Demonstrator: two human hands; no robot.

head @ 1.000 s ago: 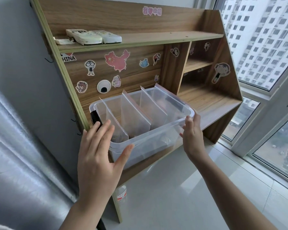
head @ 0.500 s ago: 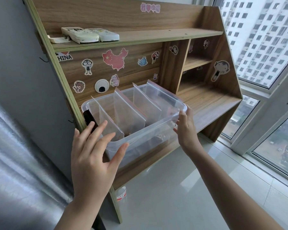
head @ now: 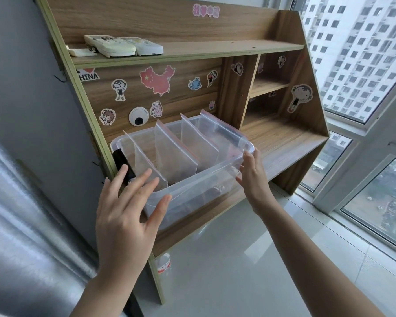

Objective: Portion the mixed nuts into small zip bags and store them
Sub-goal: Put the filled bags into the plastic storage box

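A clear plastic bin (head: 192, 191) sits on the lower board of a wooden shelf unit (head: 284, 143). Several clear zip bags (head: 172, 152) stand upright in a row inside it, with dark contents dimly visible low down through the bin wall. My left hand (head: 124, 213) is at the bin's front left corner, fingers straight and spread, thumb against the front wall. My right hand (head: 252, 177) touches the front right corner with straight fingers just below the rim. Neither hand grips anything.
A black latch (head: 122, 164) is on the bin's left end. Remote controls (head: 121, 45) lie on the top shelf. A plastic bottle (head: 164, 264) stands under the shelf unit. A silvery wall (head: 21, 225) is on the left and windows (head: 364, 65) are on the right, above a pale floor.
The bin has slid a little left and further back on the shelf board. Both hands have stayed at its front corners.
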